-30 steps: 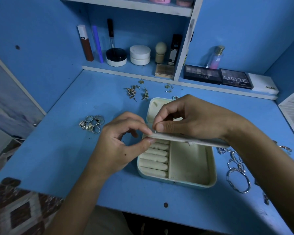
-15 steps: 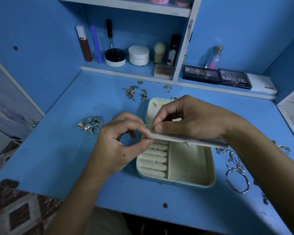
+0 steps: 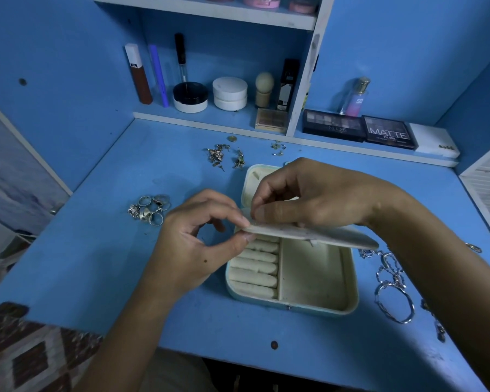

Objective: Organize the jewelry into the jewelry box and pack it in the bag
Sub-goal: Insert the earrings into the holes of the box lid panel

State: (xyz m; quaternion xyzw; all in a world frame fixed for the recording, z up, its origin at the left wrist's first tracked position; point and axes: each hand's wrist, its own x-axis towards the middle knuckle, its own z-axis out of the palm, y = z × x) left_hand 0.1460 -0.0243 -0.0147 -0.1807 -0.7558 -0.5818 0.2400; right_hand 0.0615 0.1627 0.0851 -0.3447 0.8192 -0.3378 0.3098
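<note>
A cream jewelry box [image 3: 317,302] lies open on the blue desk, with padded ring rolls [image 3: 253,267] on its left and an empty compartment on its right. Above it a flat cream panel [image 3: 317,233] is held level. My left hand [image 3: 201,244] pinches the panel's left end between thumb and forefinger. My right hand [image 3: 309,196] pinches something small, too small to identify, on the panel's top beside my left fingertips. Rings [image 3: 150,206] lie in a heap to the left, earrings [image 3: 224,157] behind the box, bracelets and chains [image 3: 392,284] to the right.
A low shelf at the back carries cosmetics: a lipstick tube [image 3: 139,75], jars [image 3: 229,93], eyeshadow palettes [image 3: 388,131] and a perfume bottle [image 3: 355,97]. The desk's front edge [image 3: 238,355] runs close to my body. A patterned floor shows at the lower left.
</note>
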